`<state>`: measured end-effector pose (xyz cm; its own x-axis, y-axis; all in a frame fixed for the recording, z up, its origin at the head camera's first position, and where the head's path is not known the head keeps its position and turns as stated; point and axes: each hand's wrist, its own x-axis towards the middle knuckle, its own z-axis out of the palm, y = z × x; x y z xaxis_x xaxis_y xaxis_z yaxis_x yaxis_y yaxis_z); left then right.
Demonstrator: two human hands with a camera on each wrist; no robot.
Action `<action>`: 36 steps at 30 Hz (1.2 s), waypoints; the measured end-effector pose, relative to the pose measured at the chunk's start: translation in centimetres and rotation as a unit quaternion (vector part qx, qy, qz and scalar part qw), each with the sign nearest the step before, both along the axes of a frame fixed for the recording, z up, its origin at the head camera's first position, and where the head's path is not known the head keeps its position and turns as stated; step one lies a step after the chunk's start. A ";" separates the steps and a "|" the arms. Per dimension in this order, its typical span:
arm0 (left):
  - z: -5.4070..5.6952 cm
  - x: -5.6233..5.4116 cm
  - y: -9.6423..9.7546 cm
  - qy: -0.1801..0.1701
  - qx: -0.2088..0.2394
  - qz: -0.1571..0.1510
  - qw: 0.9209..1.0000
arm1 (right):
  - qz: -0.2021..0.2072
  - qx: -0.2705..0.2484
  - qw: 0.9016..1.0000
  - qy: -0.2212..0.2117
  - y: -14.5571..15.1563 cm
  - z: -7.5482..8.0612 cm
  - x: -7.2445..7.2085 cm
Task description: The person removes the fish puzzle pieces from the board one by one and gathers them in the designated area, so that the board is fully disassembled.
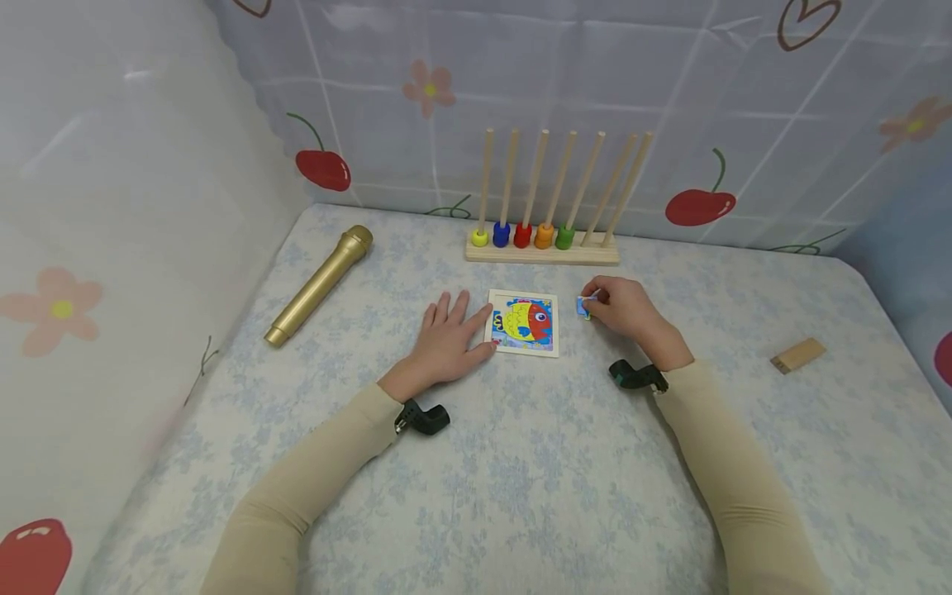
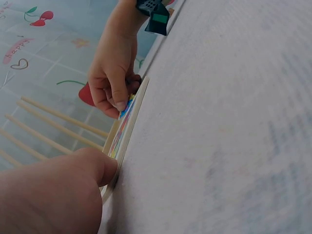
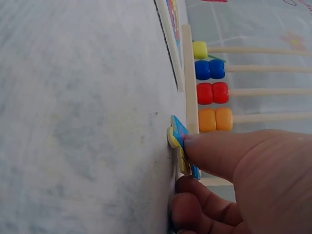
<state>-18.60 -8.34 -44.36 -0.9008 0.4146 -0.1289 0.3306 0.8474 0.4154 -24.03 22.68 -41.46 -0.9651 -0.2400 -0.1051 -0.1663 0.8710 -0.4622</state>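
Observation:
A jigsaw puzzle in a pale wooden frame (image 1: 554, 326) lies flat at the middle of the table, showing a fish with a yellow body and red head. My left hand (image 1: 445, 343) is spread palm down at the frame's left side, index fingertip and thumb tip touching its edge. To the right of the frame, my right hand (image 1: 623, 307) pinches a small blue and yellow puzzle piece (image 3: 179, 134) between thumb and fingers. In the right wrist view the piece is tilted on edge, close over the tablecloth, its far side hidden by the thumb.
Behind the puzzle stands a wooden peg rack (image 1: 541, 255) with tall rods and coloured beads on several of them. A gold microphone (image 1: 320, 285) lies at the left. On the right rests a small tan wooden block (image 1: 799, 355). Patterned curtains rise behind the table.

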 end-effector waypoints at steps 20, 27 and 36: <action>0.0 -0.1 0.0 0.003 -0.003 -0.003 1.000 | -0.010 -0.011 1.000 -0.009 0.5 -0.5 -0.2; 0.1 0.0 0.0 0.000 -0.003 -0.002 1.000 | -0.007 -0.012 1.000 -0.006 0.5 -0.6 -0.2; 0.1 0.0 -0.1 0.002 0.005 -0.003 1.000 | -0.011 -0.034 0.999 0.012 0.7 -0.8 -0.1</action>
